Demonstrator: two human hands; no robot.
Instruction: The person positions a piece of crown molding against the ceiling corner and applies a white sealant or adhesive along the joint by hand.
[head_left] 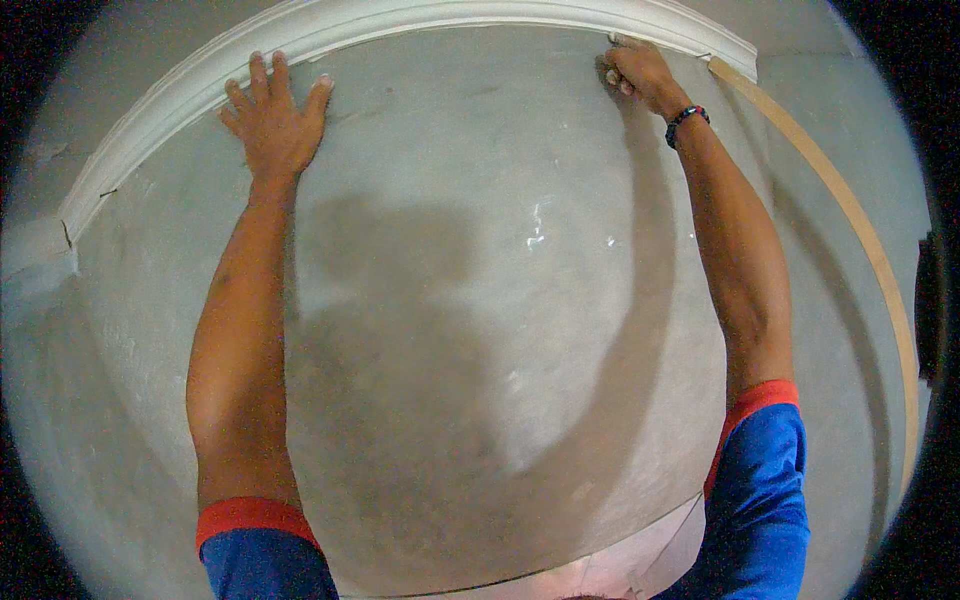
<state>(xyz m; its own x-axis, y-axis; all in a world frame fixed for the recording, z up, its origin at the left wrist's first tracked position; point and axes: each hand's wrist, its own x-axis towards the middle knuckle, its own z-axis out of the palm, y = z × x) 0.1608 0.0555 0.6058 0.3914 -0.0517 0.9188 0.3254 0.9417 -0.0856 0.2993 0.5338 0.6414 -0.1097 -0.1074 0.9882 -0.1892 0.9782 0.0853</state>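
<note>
A white crown moulding runs along the top of a grey plastered wall. My left hand lies flat against the wall at the upper left, fingers spread, with its fingertips reaching the moulding's lower edge. At the upper right, my right hand is closed just under that same edge. Its fingers are curled, and whatever they hold, if anything, is too small to make out. Thin nails stick out at the moulding's lower edge, one nail near its left end and another nail right of my right hand.
A long wooden strip leans against the wall on the right, its top near the moulding's right end. Farther right is a dark object, partly cut off. Pale pinkish panels show at the bottom. My shadow falls across the wall.
</note>
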